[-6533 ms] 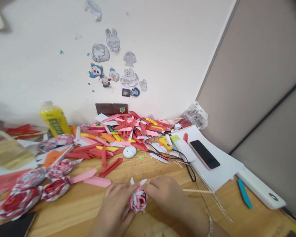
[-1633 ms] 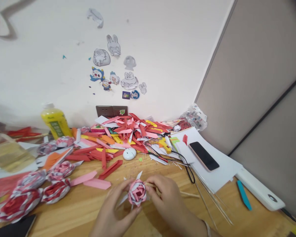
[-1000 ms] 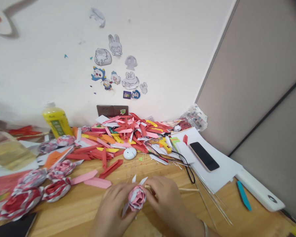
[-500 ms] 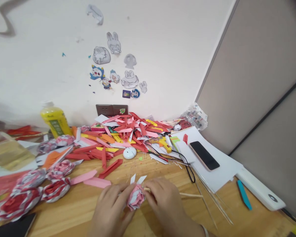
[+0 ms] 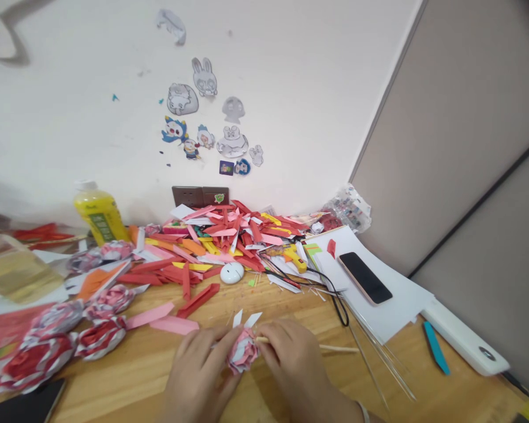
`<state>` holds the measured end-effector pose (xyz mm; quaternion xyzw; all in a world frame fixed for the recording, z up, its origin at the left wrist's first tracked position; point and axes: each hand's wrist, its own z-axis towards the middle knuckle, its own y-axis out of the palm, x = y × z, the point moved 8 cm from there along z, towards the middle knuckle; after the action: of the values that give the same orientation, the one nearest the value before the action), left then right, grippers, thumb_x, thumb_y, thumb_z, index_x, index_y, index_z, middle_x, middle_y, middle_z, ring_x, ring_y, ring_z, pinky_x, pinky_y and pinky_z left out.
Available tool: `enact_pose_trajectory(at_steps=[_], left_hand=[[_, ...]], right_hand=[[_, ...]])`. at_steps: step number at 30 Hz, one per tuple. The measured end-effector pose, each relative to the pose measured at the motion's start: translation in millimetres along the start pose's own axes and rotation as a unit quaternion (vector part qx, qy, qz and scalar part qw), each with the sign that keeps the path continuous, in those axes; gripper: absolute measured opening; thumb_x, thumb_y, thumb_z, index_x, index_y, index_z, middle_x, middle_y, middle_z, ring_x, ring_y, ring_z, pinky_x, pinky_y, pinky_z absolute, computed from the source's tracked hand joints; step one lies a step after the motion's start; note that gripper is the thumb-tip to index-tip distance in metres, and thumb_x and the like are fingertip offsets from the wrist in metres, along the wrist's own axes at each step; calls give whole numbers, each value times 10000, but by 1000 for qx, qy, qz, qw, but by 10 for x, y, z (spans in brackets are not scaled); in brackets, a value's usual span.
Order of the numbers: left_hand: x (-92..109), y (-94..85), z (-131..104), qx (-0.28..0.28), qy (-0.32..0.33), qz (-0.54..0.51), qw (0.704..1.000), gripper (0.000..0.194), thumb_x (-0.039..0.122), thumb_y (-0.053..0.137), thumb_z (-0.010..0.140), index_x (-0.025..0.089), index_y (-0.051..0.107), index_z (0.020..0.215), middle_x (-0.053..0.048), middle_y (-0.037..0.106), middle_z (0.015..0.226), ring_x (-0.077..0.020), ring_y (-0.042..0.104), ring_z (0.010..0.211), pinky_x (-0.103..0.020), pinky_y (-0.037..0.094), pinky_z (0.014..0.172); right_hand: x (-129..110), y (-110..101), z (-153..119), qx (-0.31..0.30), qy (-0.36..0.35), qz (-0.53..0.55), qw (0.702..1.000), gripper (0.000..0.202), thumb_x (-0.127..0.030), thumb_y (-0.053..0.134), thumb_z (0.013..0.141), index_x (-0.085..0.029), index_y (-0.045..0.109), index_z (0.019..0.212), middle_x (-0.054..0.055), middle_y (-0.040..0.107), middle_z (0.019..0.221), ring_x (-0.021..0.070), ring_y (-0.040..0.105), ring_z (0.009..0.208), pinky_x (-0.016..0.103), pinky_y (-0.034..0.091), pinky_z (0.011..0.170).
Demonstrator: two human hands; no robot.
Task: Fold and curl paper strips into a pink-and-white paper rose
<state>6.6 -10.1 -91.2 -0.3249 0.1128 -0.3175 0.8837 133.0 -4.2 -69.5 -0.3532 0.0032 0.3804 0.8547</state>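
Observation:
Near the front of the wooden table, my left hand [image 5: 200, 367] is closed on a pink and white folded-paper flower [image 5: 243, 351]. Two white paper tips stick up from the flower's top. On its right side, my right hand [image 5: 293, 364] pinches a thin wooden stick [image 5: 337, 349]. One end of the stick meets the flower's edge, and the other end shows past the back of that hand. Whether the tip presses into the folds or only touches them, I cannot tell. Several finished paper flowers [image 5: 101, 338] in red, pink and white lie to the left.
Behind my hands is a heap of folded paper strips [image 5: 238, 229]. A yellow glue gun [image 5: 294, 257] with a black cord and a white earphone case [image 5: 231, 272] lie before it. To the right are a phone [image 5: 365, 277], thin wires [image 5: 385, 358] and a blue cutter [image 5: 436, 348]. A yellow bottle [image 5: 99, 212] stands left.
The stick in my right hand has shifted very slightly to the left against the flower. Both hands otherwise keep the same grip and place.

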Motion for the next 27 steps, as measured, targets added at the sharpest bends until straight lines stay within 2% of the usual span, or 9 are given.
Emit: enact_pose_trajectory(at_steps=[12,19,27], left_hand=[[-59,107,-99,-14,-26,-11,1000,321,245,536,811,204,566,1128,-62,680,917,-217,609,800,-337,440,740],[-16,27,-25,5,-16,-9,1000,271,263,530,822,204,588,1081,-56,692,886,-202,623,777,-311,453,718],[-29,62,-45,-6,-18,-10,1000,283,256,539,814,202,587,1087,-55,687,891,-205,622,780,-315,458,714]], right_hand=[[0,12,-8,-5,6,16,1000,447,-363,253,1022,-196,606,804,0,654,669,150,578,570,271,340,526],[-12,22,-19,-4,-11,0,1000,430,-329,254,1023,-191,611,826,9,649,661,156,576,567,270,337,520],[-89,21,-18,14,-48,-61,997,429,-254,238,1018,-173,609,817,23,606,612,169,538,530,286,308,501]])
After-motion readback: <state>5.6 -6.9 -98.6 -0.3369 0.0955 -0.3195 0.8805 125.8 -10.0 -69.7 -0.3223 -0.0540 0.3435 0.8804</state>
